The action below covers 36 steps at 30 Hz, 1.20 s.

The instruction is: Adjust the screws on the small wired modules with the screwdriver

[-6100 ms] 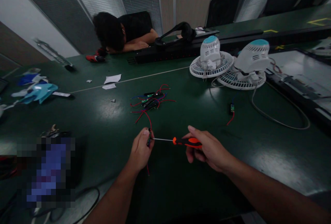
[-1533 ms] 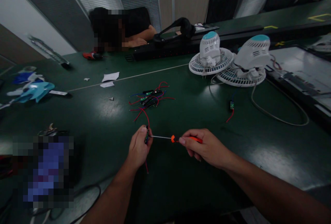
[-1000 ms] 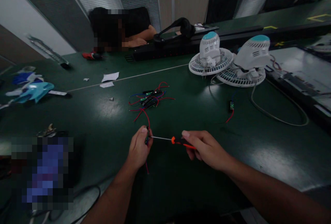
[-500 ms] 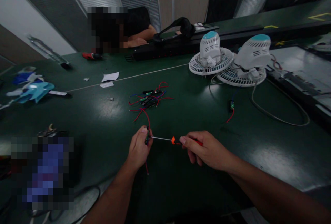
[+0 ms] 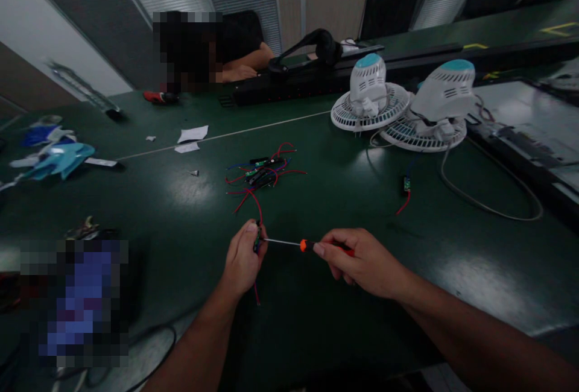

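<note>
Between the fingers and thumb of my left hand (image 5: 243, 259) is a small green circuit board (image 5: 257, 239) with a red wire rising from its top and another wire hanging below. My right hand (image 5: 359, 259) is closed around the handle of a screwdriver (image 5: 307, 246), orange at the collar and red and black behind. Its thin metal shaft points left, and the tip meets the board's right side; the exact contact spot is too small to make out. Beyond my left hand lies a pile of similar wired boards (image 5: 265, 172) in black holders.
Two white fan heads (image 5: 368, 102) lie at the back right, with a loose cable. One wired board (image 5: 406, 185) sits near them. Paper scraps (image 5: 193, 134) and blue plastic parts (image 5: 67, 160) are on the left. Across the table a person rests an arm (image 5: 242, 72).
The fingers of my right hand have shifted slightly on the screwdriver handle, which looks turned a little. My left hand and the circuit board stay in place.
</note>
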Available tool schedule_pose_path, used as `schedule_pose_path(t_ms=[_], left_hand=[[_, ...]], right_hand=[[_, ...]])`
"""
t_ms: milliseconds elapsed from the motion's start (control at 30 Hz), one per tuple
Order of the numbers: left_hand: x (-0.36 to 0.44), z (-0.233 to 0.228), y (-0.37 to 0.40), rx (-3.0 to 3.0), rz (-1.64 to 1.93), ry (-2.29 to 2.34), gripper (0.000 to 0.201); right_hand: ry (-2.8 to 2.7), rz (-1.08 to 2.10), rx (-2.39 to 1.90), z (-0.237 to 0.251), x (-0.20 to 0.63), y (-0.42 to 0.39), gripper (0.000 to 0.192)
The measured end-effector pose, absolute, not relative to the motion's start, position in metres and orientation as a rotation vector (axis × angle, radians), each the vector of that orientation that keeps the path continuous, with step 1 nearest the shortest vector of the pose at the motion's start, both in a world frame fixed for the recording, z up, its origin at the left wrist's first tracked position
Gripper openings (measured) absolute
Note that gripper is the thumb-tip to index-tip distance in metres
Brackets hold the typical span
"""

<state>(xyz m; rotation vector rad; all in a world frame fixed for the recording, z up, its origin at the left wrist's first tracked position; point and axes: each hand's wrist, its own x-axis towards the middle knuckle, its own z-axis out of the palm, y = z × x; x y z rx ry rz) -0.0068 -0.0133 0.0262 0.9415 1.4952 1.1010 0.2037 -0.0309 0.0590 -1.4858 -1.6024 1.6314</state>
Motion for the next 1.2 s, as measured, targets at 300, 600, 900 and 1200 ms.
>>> schedule_pose_path(t_ms=[300, 600, 900, 1200], left_hand=[[-0.0053, 0.0292, -0.0129, 0.946, 1.092, 1.501, 0.028], [-0.0044, 0.0281, -0.0140, 0.923, 1.101, 1.463, 0.028], [-0.0053, 0.0289, -0.0134, 0.899, 1.093, 1.493, 0.026], [-0.0058, 0.0286, -0.0130, 1.035, 1.048, 1.535, 0.029]], right_hand=[[-1.511, 1.554, -1.503, 0.0554, 0.2027, -0.0308, 0.021], [-1.403, 1.526, -1.427, 0.0496, 0.1995, -0.0339, 0.037], [-1.307, 1.604, -1.464, 0.0515, 0.2011, -0.0344, 0.053], [-1.368, 1.575, -1.461, 0.0528, 0.2006, -0.0334, 0.038]])
